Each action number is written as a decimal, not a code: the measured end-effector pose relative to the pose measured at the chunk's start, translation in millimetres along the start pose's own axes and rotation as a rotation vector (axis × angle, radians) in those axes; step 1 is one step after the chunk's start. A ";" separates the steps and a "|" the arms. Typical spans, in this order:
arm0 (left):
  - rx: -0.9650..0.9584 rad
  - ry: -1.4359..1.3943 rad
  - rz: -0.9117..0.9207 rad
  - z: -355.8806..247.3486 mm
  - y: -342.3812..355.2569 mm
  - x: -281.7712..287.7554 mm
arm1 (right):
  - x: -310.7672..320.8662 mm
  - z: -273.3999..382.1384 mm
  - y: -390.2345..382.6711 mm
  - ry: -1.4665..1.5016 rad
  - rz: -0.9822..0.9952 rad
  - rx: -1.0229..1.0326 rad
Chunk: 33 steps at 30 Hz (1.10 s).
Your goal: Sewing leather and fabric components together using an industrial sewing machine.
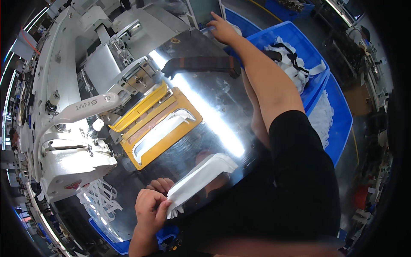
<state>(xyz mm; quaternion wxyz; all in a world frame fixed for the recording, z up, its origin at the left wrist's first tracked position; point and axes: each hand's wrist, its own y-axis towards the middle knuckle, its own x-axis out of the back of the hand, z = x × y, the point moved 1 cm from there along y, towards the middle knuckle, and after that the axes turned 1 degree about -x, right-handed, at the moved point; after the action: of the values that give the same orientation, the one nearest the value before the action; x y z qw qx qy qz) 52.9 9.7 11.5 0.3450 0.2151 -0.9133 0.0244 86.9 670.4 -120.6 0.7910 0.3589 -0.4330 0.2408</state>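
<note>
My left hand (152,205) grips the near end of a folded white fabric strip (199,177), which lies diagonally over the metal table (231,98). My right hand (222,31) is stretched to the top of the view, index finger extended, beside a framed grey panel (204,13), with nothing visible in its grip; whether it touches the panel I cannot tell. Left of the table's middle, a yellow template plate (183,132) bears a long white piece (156,130) under the arm of a white sewing machine (70,141). A dark padded bar (199,64) lies beyond the plate.
At right, a blue bin (267,34) holds white and black fabric pieces (295,73), and another bin (342,132) holds white pieces. Loose white strips (98,197) lie at lower left, above another blue bin (117,244). Machinery fills the left and upper left.
</note>
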 end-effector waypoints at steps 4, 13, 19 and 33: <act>-0.027 0.080 0.037 -1.3 0.9 0.9 | 11.5 2.5 -17.7 -0.036 -0.107 -0.076; -0.110 0.119 0.018 -28.9 1.5 16.8 | -1.2 -17.0 -17.6 -0.225 0.056 -0.200; 0.208 -0.460 0.014 -36.0 -10.3 18.1 | 11.6 -9.1 -12.1 -0.125 0.102 -0.234; 0.060 -0.568 0.304 -65.3 7.1 49.6 | 197.7 335.0 -208.5 0.922 0.988 0.751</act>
<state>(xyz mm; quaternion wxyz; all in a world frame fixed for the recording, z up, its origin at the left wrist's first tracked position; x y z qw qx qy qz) 57.3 10.0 93.7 0.0622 0.0846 -0.9936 0.0416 160.2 293.6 97.2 0.5176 0.2316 -0.0589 0.8216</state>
